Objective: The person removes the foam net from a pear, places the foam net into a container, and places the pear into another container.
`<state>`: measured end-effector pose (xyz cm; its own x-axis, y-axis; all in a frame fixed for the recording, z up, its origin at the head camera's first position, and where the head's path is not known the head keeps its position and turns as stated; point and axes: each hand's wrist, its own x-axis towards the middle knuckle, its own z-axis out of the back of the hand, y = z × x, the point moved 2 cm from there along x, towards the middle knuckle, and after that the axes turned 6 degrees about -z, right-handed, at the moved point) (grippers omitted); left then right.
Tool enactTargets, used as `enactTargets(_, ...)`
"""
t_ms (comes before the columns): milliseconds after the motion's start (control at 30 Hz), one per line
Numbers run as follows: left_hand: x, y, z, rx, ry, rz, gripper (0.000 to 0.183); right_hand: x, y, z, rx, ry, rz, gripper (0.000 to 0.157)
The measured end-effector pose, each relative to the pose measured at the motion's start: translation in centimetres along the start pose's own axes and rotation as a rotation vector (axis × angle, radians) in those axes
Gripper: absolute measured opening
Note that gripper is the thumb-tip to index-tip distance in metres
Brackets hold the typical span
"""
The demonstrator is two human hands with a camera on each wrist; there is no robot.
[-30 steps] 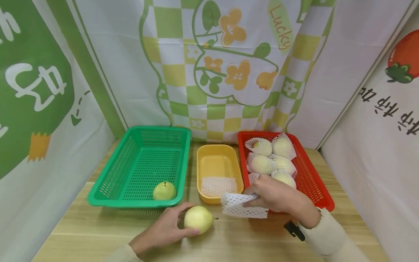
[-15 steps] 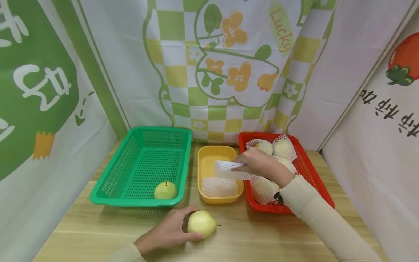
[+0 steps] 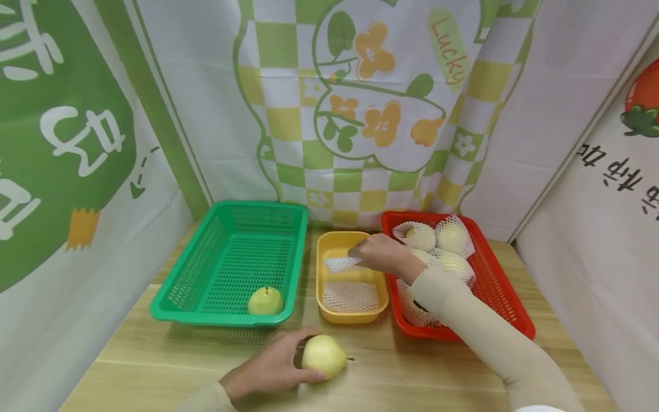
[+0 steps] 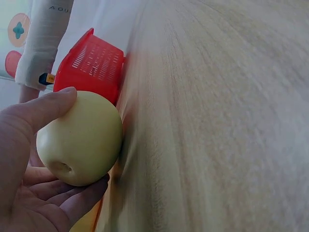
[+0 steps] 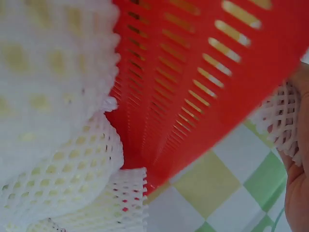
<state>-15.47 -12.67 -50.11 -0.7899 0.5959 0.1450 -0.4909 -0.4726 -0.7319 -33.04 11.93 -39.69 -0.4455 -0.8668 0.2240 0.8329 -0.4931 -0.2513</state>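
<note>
Backdrop: green, yellow and white checked cloth (image 3: 283, 117) behind a wood-grain table (image 3: 412, 383).
Pear (image 3: 324, 356): here it is, on its side on the table before the yellow tray (image 3: 353, 317); long axis left to right, stem (image 3: 351, 359) pointing right, dimpled end to the left palm.
Left hand (image 3: 278, 365): low, thumb nearside, fingers far side, curled round the fruit.
Right hand (image 3: 380, 253): up over the tray, pinching a white foam net (image 3: 341, 264); whether it touches the second net (image 3: 351, 297) below, hard to tell.
Right sleeve (image 3: 463, 303): slants across the red basket (image 3: 515, 312).
</note>
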Motion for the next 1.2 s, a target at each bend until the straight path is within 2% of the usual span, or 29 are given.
enactTargets(67, 0.1, -0.1, -0.1, -0.002, 0.003, -0.002, 0.076, 0.3, 0.2, -1.0, -0.036, 0.082, -0.012, 0.01)
enactTargets(133, 0.1, -0.1, -0.2, -0.008, 0.006, -0.01, 0.075, 0.5, 0.5, -1.8, -0.013, 0.205, -0.038, 0.014)
enactTargets(267, 0.2, -0.2, -0.5, -0.018, 0.015, -0.027, 0.074, 0.2, 1.6, -2.5, 0.107, 0.472, -0.12, 0.032)
enactTargets(367, 0.2, -0.2, -0.4, -0.023, 0.021, -0.029, 0.075, -0.1, 2.5, -2.2, 0.181, 0.571, -0.168, 0.046)
enactTargets(467, 0.2, -0.2, -0.1, -0.017, 0.023, -0.031, 0.075, -0.4, 3.2, -1.3, 0.235, 0.572, -0.188, 0.054)
enactTargets(600, 0.4, -0.4, 0.3, 0.028, 0.034, -0.048, 0.077, -1.0, 3.6, 1.3, 0.324, 0.529, -0.231, 0.059)
enactTargets(733, 0.6, -0.7, 0.5, 0.119, 0.067, -0.07, 0.084, -2.4, 3.9, 4.6, 0.406, 0.514, -0.339, 0.072)
enactTargets(867, 0.7, -1.1, 0.7, 0.176, 0.101, -0.089, 0.084, -4.8, 4.6, 6.6, 0.425, 0.55, -0.454, 0.089)
enactTargets(967, 0.6, -1.3, 0.8, 0.171, 0.114, -0.097, 0.079, -6.8, 5.5, 6.6, 0.406, 0.53, -0.481, 0.097)
enactTargets(1200, 0.5, -1.7, 0.9, 0.194, 0.117, -0.114, 0.07, -11.1, 7.7, 3.8, 0.307, 0.354, -0.439, 0.098)
